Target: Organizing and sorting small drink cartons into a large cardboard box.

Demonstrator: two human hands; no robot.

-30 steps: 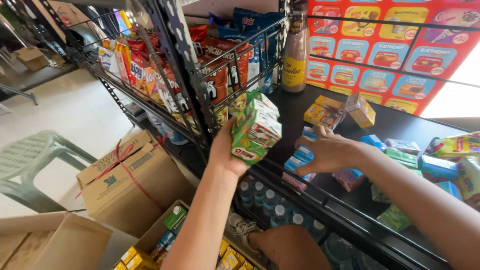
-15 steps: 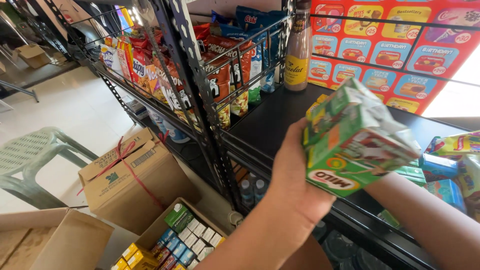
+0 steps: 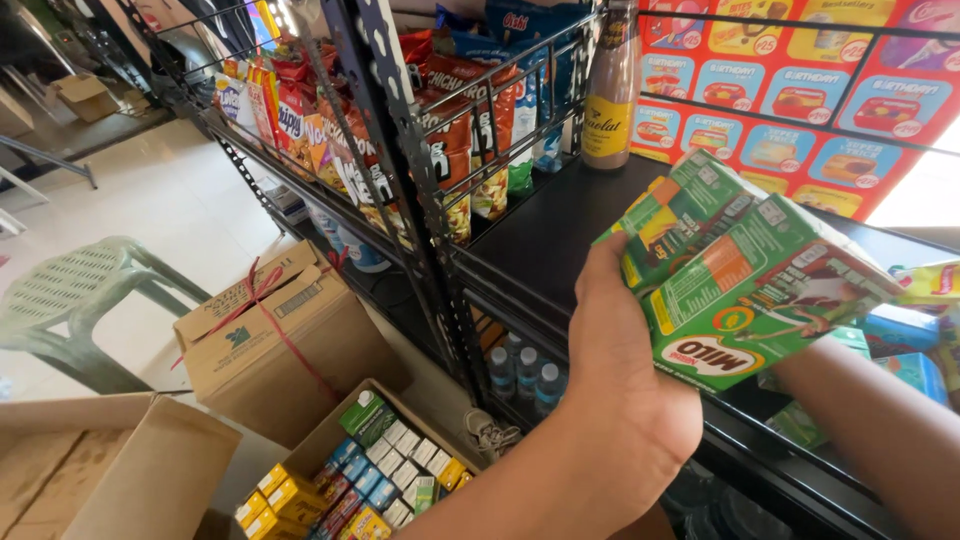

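Presently the left hand (image 3: 625,400) holds a stack of green drink cartons (image 3: 745,275) raised above the black shelf (image 3: 545,240), roughly level with the front edge of that shelf and well clear of its surface. The cartons are small rectangular packs, at least two, bunched together and tilted so their printed faces turn toward the camera. Judged from their look, they are coated paperboard filled with liquid: moderately heavy for their size, stiff along the edges but liable to dent or burst at a corner if squeezed hard, and smooth enough to slide against one another. The soundest hold is across the broad flat faces near the lower end, which is where the hand has them. The left hand is closed around the lower left of the stack, thumb lying up along the near face, palm and remaining fingers wrapped behind and hidden. The forearm rises from the bottom of the frame, wrist bent slightly inward. Of the right side only a forearm (image 3: 880,430) shows, passing beneath the cartons from the lower right; the right hand itself is hidden behind the stack, so whether it is open or gripping cannot be told.
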